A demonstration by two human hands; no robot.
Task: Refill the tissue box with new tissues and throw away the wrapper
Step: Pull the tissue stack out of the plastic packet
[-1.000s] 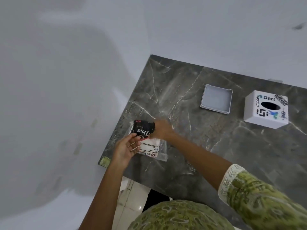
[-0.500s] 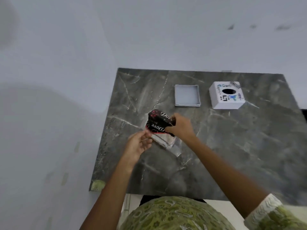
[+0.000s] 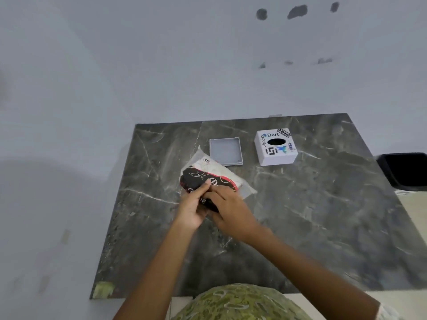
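Observation:
A tissue pack point(image 3: 211, 174) in a black, red and clear wrapper lies tilted over the middle of the dark marble table point(image 3: 323, 215). My left hand point(image 3: 193, 206) and my right hand point(image 3: 227, 209) both grip its near black end, fingers pinching the wrapper. The white tissue box point(image 3: 276, 147), a cube with stickers and an oval hole on top, stands at the back of the table. Its grey lid or base tray point(image 3: 226, 151) lies open side up just left of it, close to the pack's far end.
A black bin point(image 3: 406, 170) stands off the table's right edge. Grey walls close in behind and on the left. The near table corner on the left has a greenish patch point(image 3: 104, 289).
The view has swung so the table is squarer and the bin has come into sight. The pack has turned with its white end pointing away, and both hands have closed together on its near end.

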